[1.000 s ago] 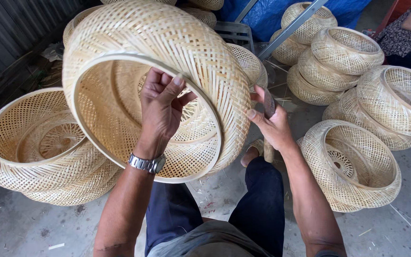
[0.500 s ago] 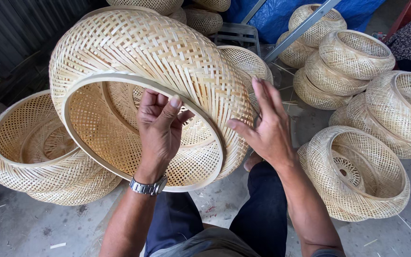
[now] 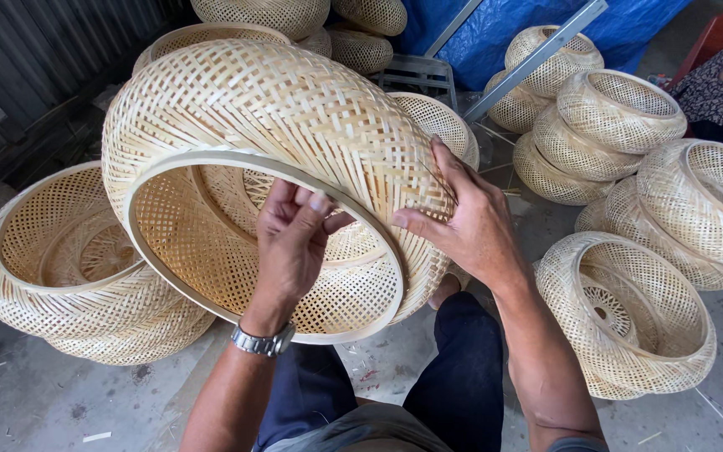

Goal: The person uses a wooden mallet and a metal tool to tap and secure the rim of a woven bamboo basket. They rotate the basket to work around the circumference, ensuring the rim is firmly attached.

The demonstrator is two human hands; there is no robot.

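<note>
The left hand [image 3: 290,243] is reaching inside the big woven bamboo basket [image 3: 278,167], fingers curled on its weave, while the right hand [image 3: 470,222] is pressing flat outside to steady it.

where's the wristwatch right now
Head view, lower centre: the wristwatch sits on the left wrist, just below the rim of the big woven basket.

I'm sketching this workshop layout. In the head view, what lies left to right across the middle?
Shallow woven bamboo baskets stacked on the floor → large round woven bamboo shade → left hand inside its rim → right hand on its outer weave → open woven bamboo shade on the floor.
</note>
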